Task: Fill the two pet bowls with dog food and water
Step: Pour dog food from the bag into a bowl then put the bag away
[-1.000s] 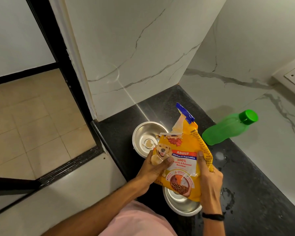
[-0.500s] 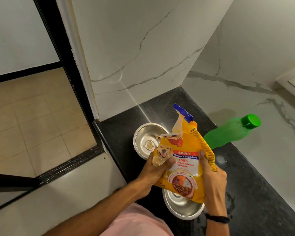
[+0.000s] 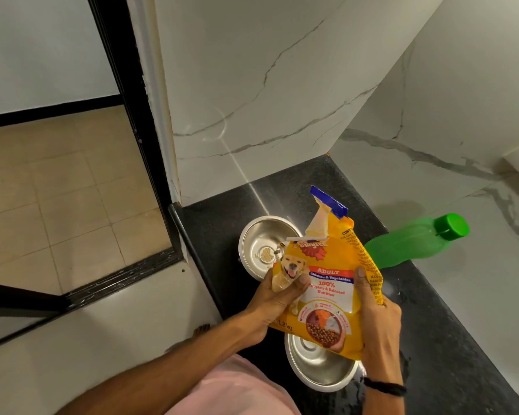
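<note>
Dog food bag, yellow, printed 1.2 kg, held above the dark bench in both hands. Left hand is wrapped around the bag's left edge, thumb across the dog picture. Right hand clamps the right side seam, thumb on the front face. Both sets of fingers are closed on the bag.

Torn top corner, blue strip, stands up and is open. Bag tilts toward the far bowl; a small heap of kibble lies in the bowl's centre. Near bowl sits partly under the bag's bottom and looks empty.

Handling, judged: soft film pouch, moderate weight, contents shift and slump. Slick surface, so grip at the seams or low corner. Pinch near the mouth to throttle the pour.

Green bottle rests against the wall behind, cap on. Wet patches on the bench near the right hand.
</note>
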